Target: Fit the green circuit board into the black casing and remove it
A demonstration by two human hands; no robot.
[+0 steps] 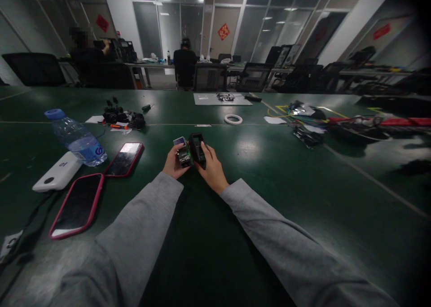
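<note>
A small green circuit board (183, 155) and a black plastic housing (197, 150) sit pressed side by side above the dark green worktop (269, 186), well in from its near edge. The left hand (173, 163) is closed round the board, the right hand (212, 165) closed round the housing. Mating them well probably needs squared edges and gentle pressure; two pink-cased phones (97, 188) lie leftward.

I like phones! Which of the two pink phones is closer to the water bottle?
The smaller-looking phone farther up the table, beside the bottle. The other phone lies nearer the camera.
</note>
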